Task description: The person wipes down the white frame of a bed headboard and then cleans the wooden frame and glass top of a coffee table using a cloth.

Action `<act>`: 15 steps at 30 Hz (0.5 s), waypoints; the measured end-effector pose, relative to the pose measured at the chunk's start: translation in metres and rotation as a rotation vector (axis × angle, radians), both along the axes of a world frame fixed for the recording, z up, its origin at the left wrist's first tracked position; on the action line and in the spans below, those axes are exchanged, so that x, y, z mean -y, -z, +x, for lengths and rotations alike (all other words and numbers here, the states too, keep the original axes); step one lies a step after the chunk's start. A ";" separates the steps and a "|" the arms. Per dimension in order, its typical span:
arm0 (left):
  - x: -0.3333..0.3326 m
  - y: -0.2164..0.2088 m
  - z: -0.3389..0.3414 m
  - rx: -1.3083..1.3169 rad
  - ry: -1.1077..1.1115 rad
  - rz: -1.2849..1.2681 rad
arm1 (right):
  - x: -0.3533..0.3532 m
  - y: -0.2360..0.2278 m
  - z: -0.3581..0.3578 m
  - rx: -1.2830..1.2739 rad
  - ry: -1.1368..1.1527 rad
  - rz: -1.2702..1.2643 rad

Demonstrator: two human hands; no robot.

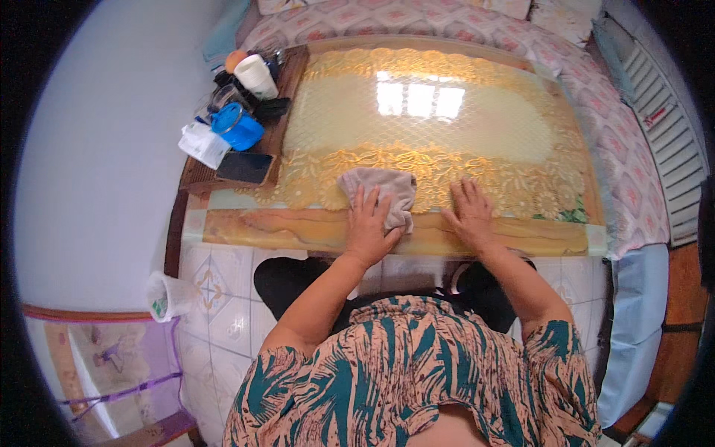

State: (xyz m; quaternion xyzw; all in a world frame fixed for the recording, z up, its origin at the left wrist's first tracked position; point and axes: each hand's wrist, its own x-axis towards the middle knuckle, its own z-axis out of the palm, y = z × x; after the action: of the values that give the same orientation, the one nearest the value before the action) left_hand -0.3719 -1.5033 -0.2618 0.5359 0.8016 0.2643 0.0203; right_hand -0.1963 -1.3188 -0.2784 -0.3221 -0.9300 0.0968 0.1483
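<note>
On the near part of a glossy table (477,237) lies a folded pinkish-grey cloth (389,181). My left hand (367,227) rests over the cloth's near left side, fingers stretched and slightly spread on top of it. Farther right, my right hand (471,217) lies flat and bare on the tabletop with its fingers pointing away from me. It holds nothing and stays apart from the cloth. Under the shiny surface shows a gold lace-patterned cover (402,160).
A brown side shelf (205,177) at the left carries a dark phone (244,167), a blue pouch-like item (237,127), white paper cups (255,76) and a white packet (202,144). Beside it stands a white waste bin (170,296). A patterned sofa (596,127) borders the far and right sides.
</note>
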 end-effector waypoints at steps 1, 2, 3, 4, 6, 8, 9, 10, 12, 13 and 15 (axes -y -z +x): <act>-0.004 0.001 0.001 0.049 0.005 0.026 | 0.006 0.000 -0.007 -0.011 0.046 -0.060; -0.008 0.002 0.000 0.096 0.008 0.049 | 0.017 -0.004 -0.015 -0.023 0.097 -0.127; -0.009 0.002 -0.003 0.145 -0.077 0.139 | 0.030 -0.009 -0.028 -0.040 0.143 -0.201; -0.008 0.007 -0.006 0.196 -0.163 0.227 | 0.040 -0.017 -0.039 -0.021 0.137 -0.253; -0.003 0.017 -0.016 0.179 -0.360 0.243 | 0.060 -0.037 -0.059 0.002 0.125 -0.367; 0.002 0.024 -0.026 0.046 -0.595 0.111 | 0.067 -0.029 -0.076 -0.034 0.058 -0.368; 0.004 0.023 -0.028 0.045 -0.565 0.034 | 0.069 -0.027 -0.082 -0.052 0.020 -0.366; 0.006 0.022 -0.030 0.044 -0.536 -0.043 | 0.072 -0.026 -0.085 -0.132 -0.001 -0.539; 0.006 0.019 -0.035 0.180 -0.462 -0.106 | 0.075 -0.028 -0.087 -0.284 -0.050 -0.874; 0.007 0.016 -0.040 0.313 -0.413 -0.096 | 0.075 -0.015 -0.090 -0.372 -0.100 -0.821; 0.003 0.011 -0.036 0.791 -0.342 0.157 | 0.076 -0.011 -0.092 -0.591 -0.195 -0.921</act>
State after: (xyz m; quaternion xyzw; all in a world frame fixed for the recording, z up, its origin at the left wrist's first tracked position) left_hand -0.4076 -1.5064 -0.2727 0.2529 0.7869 0.5088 0.2408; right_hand -0.2881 -1.3951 -0.2677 -0.2251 -0.7359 0.5930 0.2371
